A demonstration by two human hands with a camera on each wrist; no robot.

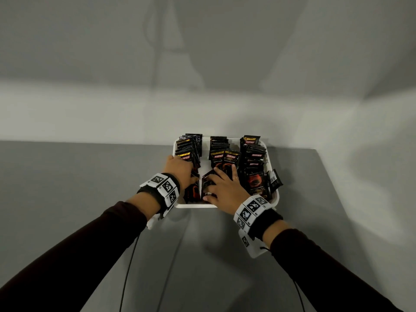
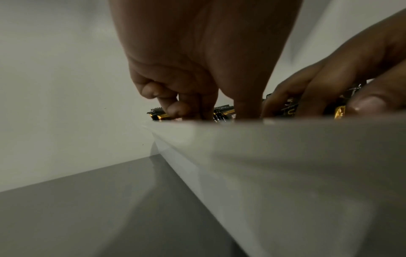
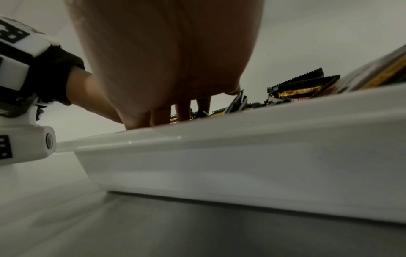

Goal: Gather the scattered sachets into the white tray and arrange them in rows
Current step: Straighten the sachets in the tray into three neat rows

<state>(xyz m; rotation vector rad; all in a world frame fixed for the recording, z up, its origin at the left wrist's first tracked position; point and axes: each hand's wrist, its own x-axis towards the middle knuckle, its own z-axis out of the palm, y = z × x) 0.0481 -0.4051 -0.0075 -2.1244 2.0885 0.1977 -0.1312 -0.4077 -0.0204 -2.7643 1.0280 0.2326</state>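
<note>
Three rows of sachets (image 1: 253, 154) stand in white tray (image 1: 275, 200) near tabletop's far right corner. Both hands inside: right hand (image 1: 221, 190), fingers spread, presses middle row; left hand (image 1: 180, 168) fingers hidden, cannot tell. Step: straightening. Next: square near ends, tuck tilted sachet at tray's right rim.

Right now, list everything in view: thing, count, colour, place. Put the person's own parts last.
sachets: many, black with gold and red print, in three rows inside the tray, one leaning over its right rim
white tray: one, white, far middle of the table
table: one, grey, against a pale wall
cables: two, black, trailing from the wrists
wrist bands: two, white with black markers
left hand: on the left row
right hand: on the middle row
</note>
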